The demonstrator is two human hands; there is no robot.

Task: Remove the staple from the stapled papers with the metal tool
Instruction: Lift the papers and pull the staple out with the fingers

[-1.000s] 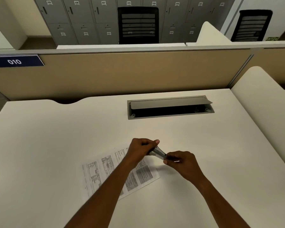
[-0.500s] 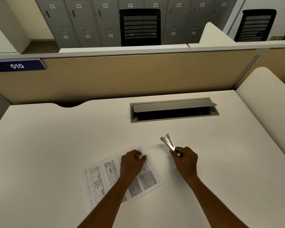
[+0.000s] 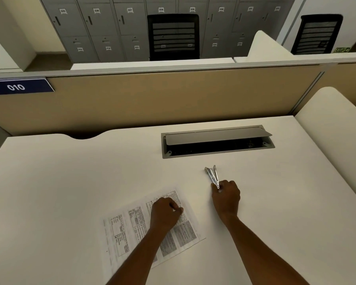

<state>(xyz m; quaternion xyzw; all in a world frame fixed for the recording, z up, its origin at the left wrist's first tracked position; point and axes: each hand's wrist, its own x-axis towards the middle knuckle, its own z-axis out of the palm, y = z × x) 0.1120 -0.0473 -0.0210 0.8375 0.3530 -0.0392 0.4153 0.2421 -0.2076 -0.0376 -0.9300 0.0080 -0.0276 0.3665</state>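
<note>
The stapled papers (image 3: 132, 225) lie flat on the white desk (image 3: 70, 182), printed side up and turned at a slant. My left hand (image 3: 164, 212) rests on their upper right part with its fingers curled; the staple itself is too small to make out. To the right of the papers, my right hand (image 3: 226, 194) grips the near end of the metal tool (image 3: 212, 175). The tool's two shiny arms spread in a narrow V that points away from me, low over the desk.
A grey cable tray (image 3: 216, 142) with its lid raised is set into the desk behind the tool. A tan partition (image 3: 173, 95) closes the far edge, and a white side panel (image 3: 333, 136) stands at the right. Beyond are lockers and two black chairs.
A second ago both hands held the tool together above the papers. My left hand has let go and come down onto the papers; my right hand carried the tool to the right and away.
</note>
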